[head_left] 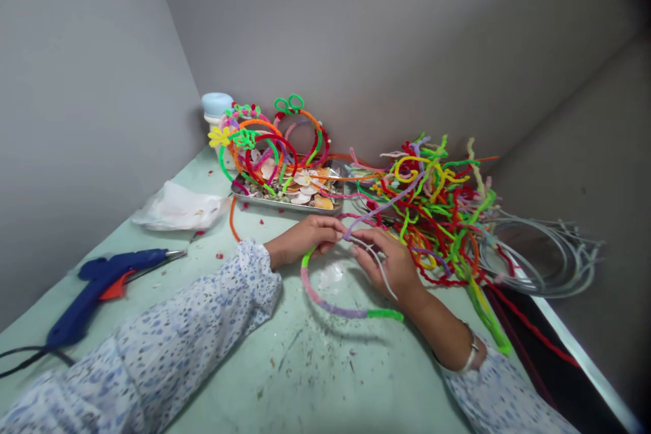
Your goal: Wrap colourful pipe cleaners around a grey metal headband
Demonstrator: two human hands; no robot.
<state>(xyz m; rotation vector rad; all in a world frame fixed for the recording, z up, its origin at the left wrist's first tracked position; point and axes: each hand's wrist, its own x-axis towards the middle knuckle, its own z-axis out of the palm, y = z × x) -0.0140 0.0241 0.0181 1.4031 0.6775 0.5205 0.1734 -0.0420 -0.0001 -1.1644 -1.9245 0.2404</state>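
Near the middle of the table, my left hand (311,239) pinches a curved headband (336,309) wrapped in green, pink and purple fuzzy stems. Its lower end curls toward me and finishes in bright green. Close beside it, my right hand (390,264) has its thumb and fingers closed on a purple pipe cleaner (384,207), at the point where it meets the band. The pipe cleaner's free end slants up to the right. A bare pale stretch of the band (379,264) runs across my right palm. The fingertips partly hide the joint.
A metal tray (285,205) of shells carries several finished headbands (259,142). Right of it lies a heap of pipe cleaners (437,210), beside bare hoops (554,258). A blue glue gun (102,291), a plastic bag (180,207) and a lidded jar (218,108) are at left.
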